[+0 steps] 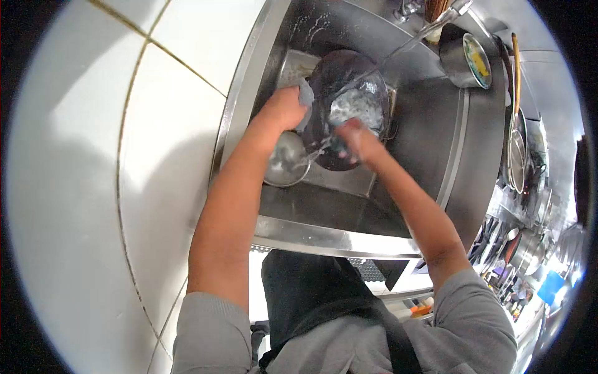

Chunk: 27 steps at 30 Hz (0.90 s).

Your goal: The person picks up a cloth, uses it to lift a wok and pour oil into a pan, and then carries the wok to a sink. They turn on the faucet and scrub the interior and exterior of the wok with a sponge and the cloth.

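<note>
Clock directions taken from the centre of the dark round pan (333, 68), which sits in the steel sink (420, 118). Pan: brown-black, wet and glossy, with whitish, foamy water (356, 107) pooled toward 3 o'clock; a thin stream (402, 48) enters from the tap (460, 7) at 1–2 o'clock. Left hand (286, 109) at 9 o'clock, forearm rising from 7, fingers curled and closed on a pale grey piece (305, 103) beside the pan's edge. Right hand (356, 140) over the pan at 6 o'clock, forearm from 5, water splashing toward 8; grip cannot be told, as motion blur smears the fingers. Metal bowl (283, 177) at 8 o'clock, near the left wrist; pot (451, 59) at 2 o'clock, yellow and green inside. Pale piece's material unclear; pan's lower part partly covered by the right hand; tap cut off by the top edge.
</note>
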### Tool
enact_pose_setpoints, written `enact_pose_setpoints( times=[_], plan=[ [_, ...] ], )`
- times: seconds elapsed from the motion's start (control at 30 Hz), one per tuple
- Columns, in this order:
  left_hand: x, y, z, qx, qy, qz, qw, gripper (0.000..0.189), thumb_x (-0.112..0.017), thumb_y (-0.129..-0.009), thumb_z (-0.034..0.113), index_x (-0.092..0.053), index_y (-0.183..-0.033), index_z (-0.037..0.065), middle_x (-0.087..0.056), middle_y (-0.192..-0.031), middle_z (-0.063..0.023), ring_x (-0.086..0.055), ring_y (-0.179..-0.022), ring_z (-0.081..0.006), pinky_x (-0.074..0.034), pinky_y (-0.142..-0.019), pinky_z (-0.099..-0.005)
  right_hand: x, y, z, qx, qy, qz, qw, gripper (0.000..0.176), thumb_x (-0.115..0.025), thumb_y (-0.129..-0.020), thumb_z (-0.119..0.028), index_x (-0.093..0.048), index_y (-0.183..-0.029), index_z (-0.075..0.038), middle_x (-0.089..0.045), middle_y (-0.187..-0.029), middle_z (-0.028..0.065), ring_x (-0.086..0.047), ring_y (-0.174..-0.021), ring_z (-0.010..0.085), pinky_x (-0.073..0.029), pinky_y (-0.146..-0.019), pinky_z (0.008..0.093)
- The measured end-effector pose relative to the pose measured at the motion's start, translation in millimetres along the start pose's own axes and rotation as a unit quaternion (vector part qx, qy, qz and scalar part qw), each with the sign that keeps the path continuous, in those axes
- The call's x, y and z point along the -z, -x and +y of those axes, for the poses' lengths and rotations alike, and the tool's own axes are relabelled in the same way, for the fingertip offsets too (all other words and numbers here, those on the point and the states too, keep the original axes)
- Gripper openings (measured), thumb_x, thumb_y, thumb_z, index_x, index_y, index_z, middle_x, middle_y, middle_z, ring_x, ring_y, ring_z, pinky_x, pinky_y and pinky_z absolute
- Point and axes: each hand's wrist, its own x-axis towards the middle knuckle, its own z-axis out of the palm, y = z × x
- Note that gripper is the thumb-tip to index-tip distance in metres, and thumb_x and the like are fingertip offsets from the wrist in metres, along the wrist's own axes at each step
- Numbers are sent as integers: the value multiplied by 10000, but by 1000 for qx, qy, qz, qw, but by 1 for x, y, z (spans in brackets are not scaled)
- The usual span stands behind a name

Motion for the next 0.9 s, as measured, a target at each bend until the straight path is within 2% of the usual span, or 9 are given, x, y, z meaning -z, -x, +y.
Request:
enact_pose_setpoints(
  times=[0.1, 0.2, 0.27, 0.4, 0.6, 0.7, 0.77, 0.83, 0.9],
  plan=[
    [-2, 2, 1, 3, 12, 9, 1000, 441, -720, -854, 247, -637, -1156, -63, -671, -1185, -291, -641, -1134, -446, -508, -985, -484, 52, -64, 15, 124, 238, 105, 958, 341, -546, -1000, -327, -605, -1236, -87, -642, -1064, 111, -630, -924, 248, -549, -700, 437],
    [-1, 0, 4, 1, 16, 8, 1000, 414, -708, -840, 237, -634, -1126, -53, -672, -1162, -291, -643, -1116, -449, -511, -976, -488, 50, -125, -19, 60, -474, 203, 855, 202, -575, -1004, -225, -649, -922, -57, -579, -711, 101, -572, -600, 269, -510, -621, 459],
    [-7, -1, 4, -15, -17, 36, 999, 401, -696, -831, 230, -629, -1112, -48, -671, -1148, -291, -642, -1109, -450, -509, -976, -492, 53, -177, -22, 152, -79, 258, 951, 177, -572, -992, -217, -648, -1001, -57, -616, -841, 122, -597, -759, 299, -507, -730, 478],
    [-13, -1, 3, -7, -12, 42, 999, 410, -688, -820, 226, -621, -1114, -52, -660, -1140, -301, -632, -1115, -454, -501, -984, -501, 1, -250, 21, 234, 509, 257, 788, 245, -586, -944, -183, -643, -1134, -39, -673, -1071, 171, -635, -1026, 362, -488, -939, 495],
    [-24, -5, -4, -11, -32, 49, 998, 430, -690, -811, 228, -599, -1106, -70, -654, -1129, -307, -629, -1103, -465, -496, -982, -508, -62, -176, 52, 264, -68, 188, 943, 322, -596, -876, -91, -625, -1182, 4, -673, -1141, 218, -639, -1081, 364, -490, -976, 426],
    [-32, -5, -4, -12, -36, 47, 998, 440, -683, -816, 235, -590, -1119, -70, -652, -1128, -309, -629, -1098, -469, -495, -979, -510, 8, -254, 11, 298, 0, 490, 819, 241, -618, -871, -58, -596, -1109, -24, -656, -981, 131, -640, -922, 264, -522, -851, 397],
    [-24, -2, 0, -36, -17, 47, 998, 446, -680, -819, 243, -586, -1123, -69, -650, -1124, -314, -628, -1097, -472, -494, -975, -511, 50, -275, -18, 127, -439, 447, 769, 257, -644, -801, -14, -583, -1048, -58, -592, -923, 102, -578, -810, 218, -489, -642, 365],
    [-24, 0, 0, -60, 26, 45, 997, 444, -680, -821, 248, -585, -1117, -69, -650, -1119, -314, -627, -1089, -478, -496, -964, -513, 34, -253, -22, 88, -372, 372, 846, 170, -638, -818, -57, -624, -985, -34, -625, -898, 138, -616, -822, 272, -516, -705, 416],
    [-21, -3, 2, -58, 20, 50, 997, 436, -680, -823, 245, -586, -1112, -67, -652, -1107, -315, -628, -1077, -483, -498, -951, -518, -20, -206, 11, 181, 167, 249, 937, 228, -625, -794, -100, -670, -978, 26, -661, -1037, 214, -627, -984, 373, -518, -857, 468]
  ],
)
